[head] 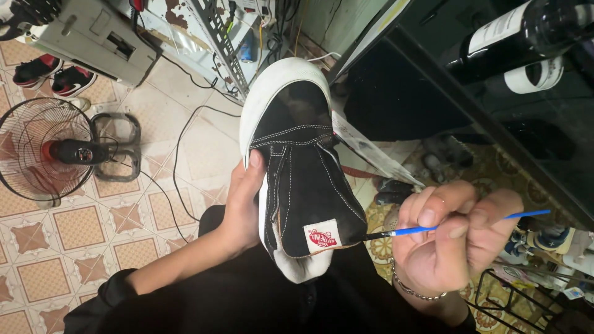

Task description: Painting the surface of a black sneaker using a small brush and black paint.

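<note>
My left hand grips a black canvas shoe with a white rubber sole and white stitching, held heel toward me, toe pointing away. A white and red label sits on its heel. My right hand pinches a thin blue-handled paintbrush. The brush's dark tip touches the heel edge just right of the label. A metal bracelet circles my right wrist.
A floor fan stands on the patterned tile floor at left, with cables trailing across the tiles. A grey machine and a pair of shoes lie at top left. A dark glass cabinet with bottles fills the right side.
</note>
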